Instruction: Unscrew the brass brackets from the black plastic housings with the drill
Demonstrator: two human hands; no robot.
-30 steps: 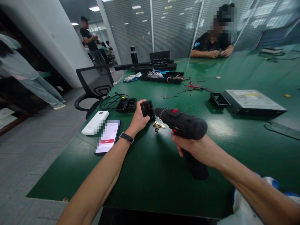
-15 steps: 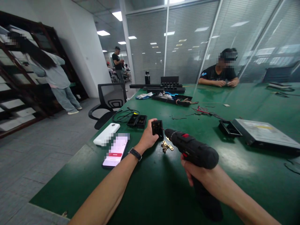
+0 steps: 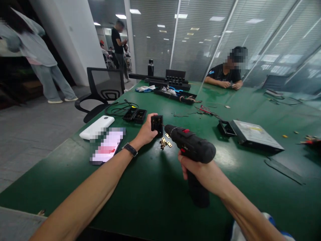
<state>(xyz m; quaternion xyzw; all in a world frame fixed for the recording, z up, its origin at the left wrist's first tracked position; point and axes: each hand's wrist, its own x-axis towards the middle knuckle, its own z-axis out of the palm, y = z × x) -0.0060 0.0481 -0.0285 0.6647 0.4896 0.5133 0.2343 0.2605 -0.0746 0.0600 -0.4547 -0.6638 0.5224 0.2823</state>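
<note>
My left hand grips a small black plastic box and holds it on edge above the green table. Inside the box, small brass-coloured parts show. In my right hand is a black cordless drill with red buttons, held by its handle. Its bit points left and reaches the box's right side; whether the tip sits in a screw is too small to tell. Just below the box lie several loose brass plates and small screws in a little heap.
Left of my hand lie a phone, a white power bank and black open boxes with a cable. To the right are a black frame and a flat metal case. A parts tray stands farther back. Another person sits across.
The view has turned slightly right and downward, so everything appears shifted left and up. Both hands keep their hold, with the drill bit still at the box.
</note>
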